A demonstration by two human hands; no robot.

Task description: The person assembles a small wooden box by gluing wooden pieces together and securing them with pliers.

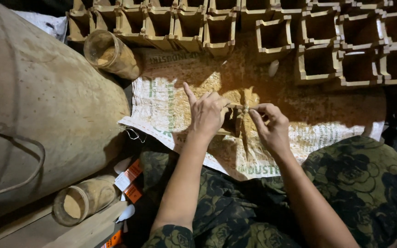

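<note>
- Left hand [206, 114] grips small tan square wooden frame [232, 120]; forefinger extended.
- Right hand [270, 124] pinches frame's top edge.
- Beneath: white woven printed sack [161, 108], sawdust-strewn.

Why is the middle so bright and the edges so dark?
Head view: a strong light falls on the printed sack in the middle, so it glows; the left hand and right hand cast dark shadows on it; the square wooden frames at top and the floral trousers fade into dimness; the big drum looks bulged near the left edge.
</note>
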